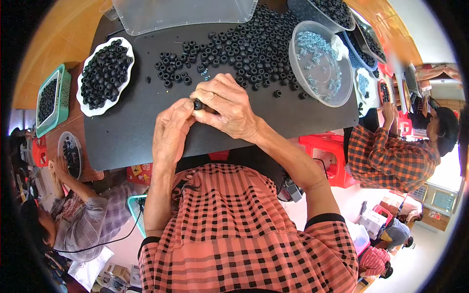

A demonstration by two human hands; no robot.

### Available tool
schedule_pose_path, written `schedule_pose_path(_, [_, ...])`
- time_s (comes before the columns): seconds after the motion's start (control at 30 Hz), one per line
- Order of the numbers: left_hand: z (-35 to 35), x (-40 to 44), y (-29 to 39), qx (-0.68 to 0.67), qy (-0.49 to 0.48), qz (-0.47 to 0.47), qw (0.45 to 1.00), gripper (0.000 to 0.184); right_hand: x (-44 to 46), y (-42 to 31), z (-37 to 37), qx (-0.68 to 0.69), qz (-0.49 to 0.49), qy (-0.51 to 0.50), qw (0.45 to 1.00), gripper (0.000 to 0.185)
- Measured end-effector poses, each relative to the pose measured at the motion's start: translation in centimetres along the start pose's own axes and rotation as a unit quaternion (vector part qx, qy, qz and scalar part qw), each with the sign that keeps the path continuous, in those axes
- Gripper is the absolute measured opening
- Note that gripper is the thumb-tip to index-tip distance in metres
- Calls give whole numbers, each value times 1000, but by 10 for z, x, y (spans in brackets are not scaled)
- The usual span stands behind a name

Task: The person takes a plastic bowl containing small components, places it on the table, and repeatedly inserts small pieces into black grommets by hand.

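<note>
Close together over the near part of the dark tabletop, both hands have their fingers closed. A small round black piece with a hole [198,104] shows between their fingertips. My left hand [171,128] pinches it from the left side. From the right, my right hand [225,105] has its thumb and bent fingers around the same piece. Just beyond the fingers, a few tiny light-blue bits lie beside a spread of loose black pieces [239,53] like the held one. Whether a blue bit is inside the held piece is hidden by the fingers.
A white scalloped plate [128,73] heaped with black pieces stands left on the dark table [132,141]. At right, a clear round tub [318,100] holds tiny blue parts. A clear bin [185,22] stands at the back. Co-workers sit left and right, near red stools [337,155].
</note>
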State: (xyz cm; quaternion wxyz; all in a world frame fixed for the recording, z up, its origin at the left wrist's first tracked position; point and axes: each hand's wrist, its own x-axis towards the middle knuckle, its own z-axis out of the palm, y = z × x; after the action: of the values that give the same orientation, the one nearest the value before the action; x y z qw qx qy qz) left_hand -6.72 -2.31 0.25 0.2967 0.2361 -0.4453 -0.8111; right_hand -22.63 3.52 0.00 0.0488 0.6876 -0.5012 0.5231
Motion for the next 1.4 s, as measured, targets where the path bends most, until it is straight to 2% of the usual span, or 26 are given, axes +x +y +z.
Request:
schedule_pose_path(0.1, [-3, 3, -3, -29, -46, 12, 998, 24, -1, 0, 1, -9, -9, -8, 1000, 36])
schedule_pose_path(0.27, [13, 0, 5, -6, 6, 5, 1000, 19, 2, -5, -2, 10, 10, -5, 1000, 35])
schedule_pose_path(0.4, [7, 2, -2, -6, -20, 19, 1000, 17, 1, -4, -4, -3, -15, -29, 999, 27])
schedule_pose_path(0.47, [8, 1, -3, 13, 35, 20, 999, 19, 0, -3, 0, 5, -37, -8, 999, 23])
schedule_pose_path(0.53, [3, 3, -6, 20, 28, 29, 999, 21, -1, -3, -2, -3, -39, -8, 999, 22])
schedule_pose_path(0.63, [-1, 4, -2, 46, 47, 53, 996, 24, -4, -1, -3, 15, 9, 12, 1000, 21])
schedule_pose_path(0.77, [-12, 5, -3, 55, 55, 77, 994, 26, -3, -10, -5, 42, 10, -23, 999, 15])
schedule_pose_path(0.9, [-10, -2, -1, 79, 58, 77, 992, 27, 4, -11, -15, 62, 16, -25, 998, 17])
schedule_pose_path(1.0, [-4, 0, -4, 108, 33, 97, 989, 25, 26, 1, -57, -33, -46, 8, 998, 24])
schedule_pose_path(1.13, [-1, -1, -7, 152, 59, 112, 980, 23, 46, 47, -115, -124, 0, 65, 990, 20])
schedule_pose_path(1.2, [2, -1, -6, 170, 69, 117, 976, 22, 57, 74, -152, -189, 59, 57, 979, 18])
schedule_pose_path(1.33, [6, -1, -6, 214, 84, 116, 966, 22, 77, 144, -206, -297, 122, 141, 937, 19])
schedule_pose_path(1.4, [7, -1, -5, 215, 95, 111, 965, 22, 88, 175, -230, -426, 66, 131, 892, 21])
